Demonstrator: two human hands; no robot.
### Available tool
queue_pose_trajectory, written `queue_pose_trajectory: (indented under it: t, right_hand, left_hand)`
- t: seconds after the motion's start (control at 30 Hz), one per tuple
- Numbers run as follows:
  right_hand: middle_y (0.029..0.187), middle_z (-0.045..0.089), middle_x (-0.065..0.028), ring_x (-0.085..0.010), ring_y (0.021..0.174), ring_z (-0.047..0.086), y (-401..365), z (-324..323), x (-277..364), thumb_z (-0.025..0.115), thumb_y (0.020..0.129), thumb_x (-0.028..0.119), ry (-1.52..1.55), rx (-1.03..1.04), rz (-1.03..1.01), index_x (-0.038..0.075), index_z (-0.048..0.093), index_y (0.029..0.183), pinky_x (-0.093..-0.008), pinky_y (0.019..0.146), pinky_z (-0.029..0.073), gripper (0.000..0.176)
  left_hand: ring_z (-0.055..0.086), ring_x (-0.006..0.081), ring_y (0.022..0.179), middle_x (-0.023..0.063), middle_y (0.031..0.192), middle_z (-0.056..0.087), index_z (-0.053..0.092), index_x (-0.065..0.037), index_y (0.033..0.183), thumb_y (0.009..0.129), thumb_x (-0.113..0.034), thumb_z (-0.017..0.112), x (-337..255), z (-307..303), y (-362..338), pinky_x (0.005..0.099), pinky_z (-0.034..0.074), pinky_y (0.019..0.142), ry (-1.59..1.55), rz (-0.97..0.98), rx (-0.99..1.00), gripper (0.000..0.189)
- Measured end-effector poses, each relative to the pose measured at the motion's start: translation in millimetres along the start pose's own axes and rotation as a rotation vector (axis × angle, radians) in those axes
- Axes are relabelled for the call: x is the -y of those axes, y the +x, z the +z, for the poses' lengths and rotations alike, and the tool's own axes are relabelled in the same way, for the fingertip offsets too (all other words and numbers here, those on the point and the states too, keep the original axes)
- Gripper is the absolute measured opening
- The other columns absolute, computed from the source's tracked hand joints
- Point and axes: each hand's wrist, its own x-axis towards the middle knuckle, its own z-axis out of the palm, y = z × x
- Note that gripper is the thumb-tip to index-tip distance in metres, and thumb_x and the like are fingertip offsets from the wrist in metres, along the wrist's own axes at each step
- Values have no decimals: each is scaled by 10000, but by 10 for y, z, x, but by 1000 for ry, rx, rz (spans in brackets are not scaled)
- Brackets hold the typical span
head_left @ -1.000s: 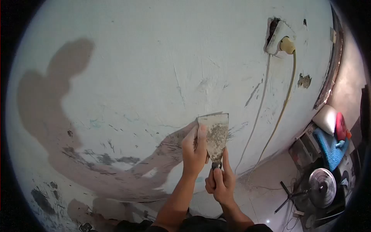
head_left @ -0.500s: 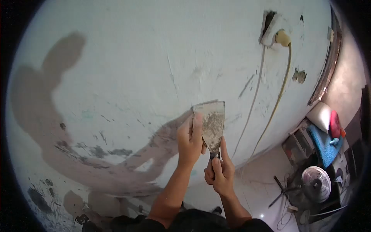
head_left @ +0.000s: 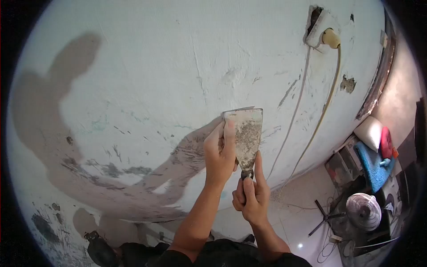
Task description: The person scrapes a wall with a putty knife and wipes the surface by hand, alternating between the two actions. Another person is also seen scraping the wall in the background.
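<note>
A wide putty knife [head_left: 249, 140] stands upright close to the wall [head_left: 147, 71], its blade edge up and its face smeared with dried filler. My right hand [head_left: 254, 202] is closed around its dark handle, thumb on the front and index finger stretched along the neck. On the left edge of the blade, my left hand [head_left: 219, 153] pinches the metal, thumb in front and fingers partly hidden behind. The top edge of the blade lies at or very near the wall; exact contact cannot be made out.
A yellowish plug [head_left: 331, 38] sits in a loose wall socket, its cord [head_left: 328, 102] hanging right of my hands. Dark scuffs and chipped plaster mark the wall. At right are a fan [head_left: 364, 212], a blue cloth [head_left: 374, 171] and a white pillow [head_left: 369, 132]. A dark rounded shape [head_left: 102, 252] shows low left.
The putty knife and both hands have moved slightly up and to the right in view, grips unchanged. More of the dark shape shows at lower left.
</note>
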Motion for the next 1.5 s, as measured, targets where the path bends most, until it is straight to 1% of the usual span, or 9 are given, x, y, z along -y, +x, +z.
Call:
queue_pose_trajectory:
  t: [0.23, 0.4, 0.57, 0.7, 0.77, 0.97, 1.13, 1.23, 1.5]
  right_hand:
    - [581, 406, 43, -34, 455, 360, 44, -81, 33, 364, 1037, 128, -113, 20, -28, 27, 69, 1535, -214, 407, 315, 588]
    - [584, 405, 41, -34, 466, 359, 21, -224, 173, 395, 1033, 133, -192, 67, 26, 14, 124, 1530, -199, 430, 320, 577]
    - [547, 347, 50, -37, 426, 313, 122, -321, 183, 380, 1043, 177, -398, 115, -61, 55, 59, 1540, -215, 388, 281, 605]
    - [591, 402, 48, -28, 454, 366, 135, -296, 182, 373, 1042, 148, -281, 118, -31, -23, 73, 1520, -205, 416, 314, 590]
    - [558, 338, 50, -35, 405, 287, 134, -305, 143, 392, 1042, 216, -283, 82, -27, 48, 36, 1538, -221, 374, 260, 633]
    - [550, 336, 39, -42, 403, 287, 103, -345, 123, 421, 1037, 265, -250, 52, -3, 48, 33, 1537, -229, 370, 252, 669]
    - [564, 333, 25, -50, 417, 286, -41, -217, 55, 431, 1034, 275, -29, 20, 89, 131, -1, 1549, -228, 373, 260, 687]
    - [580, 390, 19, -59, 439, 339, -44, -199, 8, 367, 1048, 189, 35, 17, 90, 62, -14, 1539, -247, 406, 305, 635]
    - [577, 381, 4, -63, 433, 333, -50, -110, -18, 388, 1046, 218, 125, 17, 81, 77, -30, 1540, -240, 404, 291, 662]
  left_hand:
    - [377, 26, 356, -35, 540, 462, 552, -40, 810, 1038, -290, 442, 43, -34, -46, 214, 280, 312, 70, 44, 0, 355]
    - [418, 45, 347, -18, 544, 496, 539, -35, 835, 1043, -295, 419, 41, -29, -100, 212, 303, 303, -87, -4, 27, 354]
    - [424, 51, 342, -7, 539, 507, 542, -28, 841, 1044, -297, 411, 107, 5, -41, 215, 307, 302, -173, 1, 2, 362]
    - [426, 55, 343, -6, 533, 498, 539, -29, 825, 1041, -307, 421, -7, 28, -42, 215, 308, 307, -163, -32, -10, 372]
    - [433, 52, 353, -7, 535, 498, 537, -26, 821, 1039, -312, 426, 24, 38, -61, 211, 315, 315, -142, -50, -2, 377]
    - [435, 40, 364, -14, 534, 488, 525, -25, 791, 1031, -283, 460, 121, 64, -63, 211, 318, 323, -131, -25, 32, 358]
    - [432, 29, 364, -25, 525, 485, 539, -17, 798, 1029, -272, 463, 96, 16, -54, 208, 312, 322, -89, -26, 49, 353]
    - [421, 28, 355, -24, 523, 484, 536, -17, 785, 1028, -265, 468, 84, -16, -67, 207, 305, 319, -61, -46, 59, 354]
    - [424, 26, 360, -15, 543, 513, 548, -11, 799, 1027, -257, 469, 24, -59, -69, 204, 305, 321, -27, -101, 72, 344]
